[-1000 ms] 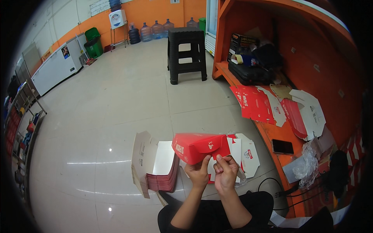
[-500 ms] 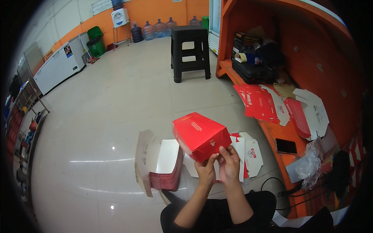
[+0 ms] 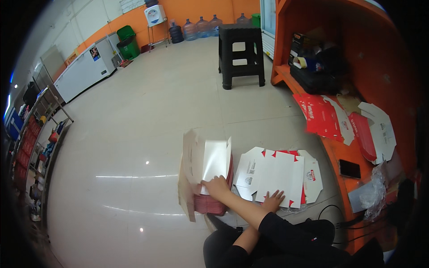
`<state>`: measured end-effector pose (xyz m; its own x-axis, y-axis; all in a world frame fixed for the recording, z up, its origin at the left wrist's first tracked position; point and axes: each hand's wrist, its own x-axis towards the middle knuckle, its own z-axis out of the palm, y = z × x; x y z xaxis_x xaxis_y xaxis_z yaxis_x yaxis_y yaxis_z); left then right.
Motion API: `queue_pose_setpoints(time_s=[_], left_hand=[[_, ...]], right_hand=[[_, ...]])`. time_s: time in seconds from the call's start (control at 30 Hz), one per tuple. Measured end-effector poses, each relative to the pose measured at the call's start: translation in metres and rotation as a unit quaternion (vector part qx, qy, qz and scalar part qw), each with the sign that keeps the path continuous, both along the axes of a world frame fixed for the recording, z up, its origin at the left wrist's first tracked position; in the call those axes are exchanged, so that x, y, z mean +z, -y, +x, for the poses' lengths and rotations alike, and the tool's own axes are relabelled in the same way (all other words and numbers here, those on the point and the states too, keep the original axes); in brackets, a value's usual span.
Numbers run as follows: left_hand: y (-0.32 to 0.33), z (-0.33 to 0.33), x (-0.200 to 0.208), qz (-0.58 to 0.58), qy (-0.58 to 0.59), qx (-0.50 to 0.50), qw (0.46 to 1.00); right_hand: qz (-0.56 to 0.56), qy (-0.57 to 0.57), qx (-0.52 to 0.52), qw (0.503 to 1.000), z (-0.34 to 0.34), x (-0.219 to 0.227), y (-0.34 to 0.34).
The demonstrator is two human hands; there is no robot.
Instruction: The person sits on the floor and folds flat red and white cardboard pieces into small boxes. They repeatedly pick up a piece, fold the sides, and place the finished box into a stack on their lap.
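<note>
My right hand [image 3: 216, 186] reaches across to the left, its fingers bent over the near edge of a folded box [image 3: 215, 158] with a white inside. That box sits on a stack of nested red boxes [image 3: 210, 205] beside a light brown cardboard panel [image 3: 187, 196]. Crossing beneath the right forearm, my left hand [image 3: 272, 202] lies with fingers spread on flat box sheets [image 3: 280, 174]. The sheets show mostly their white sides, with red edges beneath.
An orange shelf [image 3: 328, 154] on the right carries red and white box sheets [image 3: 326, 117], a phone [image 3: 349, 169] and clear plastic wrap [image 3: 373, 192]. A black stool [image 3: 241, 56] stands ahead. At the left are a metal rack [image 3: 38, 147] and a white chest freezer [image 3: 85, 71].
The red box that both hands held up is out of them. My right hand has gone left to the stack, my left hand down onto the sheets, and the arms now cross. The view has shifted.
</note>
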<state>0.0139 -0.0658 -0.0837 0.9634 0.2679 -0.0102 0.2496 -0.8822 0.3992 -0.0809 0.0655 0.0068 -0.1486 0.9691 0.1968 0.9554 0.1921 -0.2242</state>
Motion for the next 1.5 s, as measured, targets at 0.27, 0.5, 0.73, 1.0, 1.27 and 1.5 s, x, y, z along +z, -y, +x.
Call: queue_pose_setpoints(time_s=[0.27,0.5,0.73,1.0,1.27,1.5], left_hand=[[-0.004,0.010,-0.010,0.022,-0.022,0.017,0.999],[0.002,0.013,-0.001,0.051,-0.025,-0.020,0.998],[0.000,0.013,-0.010,0.046,0.020,0.009,0.999],[-0.005,0.010,0.011,0.008,0.005,0.018,1.000],[-0.011,0.008,0.028,-0.079,0.050,0.042,0.995],[-0.035,0.013,0.035,-0.261,0.001,0.027,0.965]], right_hand=[[-0.228,-0.021,0.058,0.972,-0.017,-0.005,0.005],[-0.061,-0.029,-0.030,0.997,-0.011,0.016,0.006],[-0.009,-0.030,-0.042,0.999,-0.010,0.023,0.000],[-0.278,-0.026,0.077,0.957,0.002,-0.008,0.000],[-0.238,-0.135,0.127,0.953,0.035,0.017,0.039],[-0.210,-0.160,-0.116,0.957,0.225,0.083,0.200]])
